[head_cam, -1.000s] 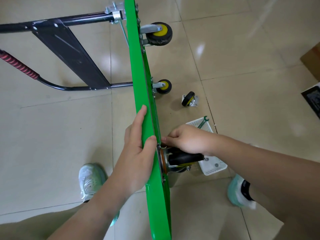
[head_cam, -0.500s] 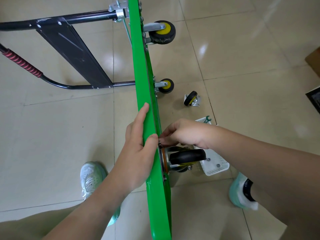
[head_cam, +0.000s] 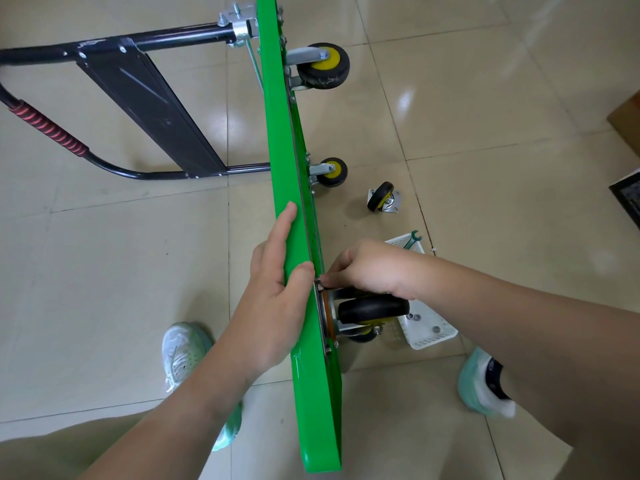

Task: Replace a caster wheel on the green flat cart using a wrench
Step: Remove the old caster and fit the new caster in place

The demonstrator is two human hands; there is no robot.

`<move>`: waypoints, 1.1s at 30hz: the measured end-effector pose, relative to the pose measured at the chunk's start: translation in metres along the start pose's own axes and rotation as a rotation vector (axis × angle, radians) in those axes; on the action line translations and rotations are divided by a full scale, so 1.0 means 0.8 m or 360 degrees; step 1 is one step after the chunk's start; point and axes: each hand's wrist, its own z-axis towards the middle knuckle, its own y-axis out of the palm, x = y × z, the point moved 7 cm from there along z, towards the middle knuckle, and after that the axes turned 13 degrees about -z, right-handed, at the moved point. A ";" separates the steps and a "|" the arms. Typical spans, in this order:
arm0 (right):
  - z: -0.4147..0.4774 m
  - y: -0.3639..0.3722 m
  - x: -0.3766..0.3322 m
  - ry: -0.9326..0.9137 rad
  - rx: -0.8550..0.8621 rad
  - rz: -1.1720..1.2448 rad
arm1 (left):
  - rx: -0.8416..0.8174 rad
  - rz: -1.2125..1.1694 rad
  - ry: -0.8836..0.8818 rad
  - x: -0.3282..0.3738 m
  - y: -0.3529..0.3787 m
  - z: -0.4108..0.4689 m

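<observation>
Fitting step: I judged I was starting a fastener (head_cam: 320,282) by hand at the upper corner of the new wheel's mounting plate, with no tool on it yet.
Cart: the green cart (head_cam: 304,393) stood on its long edge on the tiled floor (head_cam: 104,271), underside facing right and handle (head_cam: 48,131) lying out to the left.
Left hand (head_cam: 273,306): clamped on the cart's top edge, fingers flat along the left face and thumb hooked over the rim.
Right hand (head_cam: 367,268): fingertips pinched on the fastener, just above the wheel (head_cam: 374,308).
Loose wheel (head_cam: 381,196): on the floor, well apart from the cart.
Wrench (head_cam: 412,239): propped in the white basket (head_cam: 433,336), its open end poking over the far rim.
Next move: I reckoned it called for turning the fastener finger-tight, then reaching down for the wrench while my left hand braced the cart.
</observation>
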 end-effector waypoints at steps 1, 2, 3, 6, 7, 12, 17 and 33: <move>0.000 0.000 -0.002 -0.0016 0.0005 -0.0008 | 0.0003 0.0004 0.0004 0.000 0.000 0.000; 0.001 0.000 -0.003 -0.0022 0.0006 0.0007 | 0.0007 0.0012 0.0013 0.000 0.000 0.000; 0.002 0.000 -0.003 -0.0017 0.0003 0.0050 | 0.0008 0.0020 0.0022 0.001 0.000 0.000; 0.000 -0.002 -0.002 0.0042 -0.0023 0.0106 | 0.0021 0.0031 0.0017 0.001 0.000 -0.001; 0.000 -0.002 -0.002 0.0047 -0.0033 0.0053 | 0.0022 0.0036 0.0014 0.001 0.000 -0.001; 0.000 0.000 -0.009 -0.0018 -0.0017 -0.0062 | 0.0023 0.0064 -0.0001 -0.002 -0.001 0.000; -0.003 0.000 -0.004 0.0058 -0.0074 0.0038 | 0.0004 0.0018 0.0009 0.000 0.000 0.000; 0.004 0.001 -0.007 -0.0018 -0.0115 0.0022 | 0.0006 0.0042 0.0010 -0.002 -0.001 0.001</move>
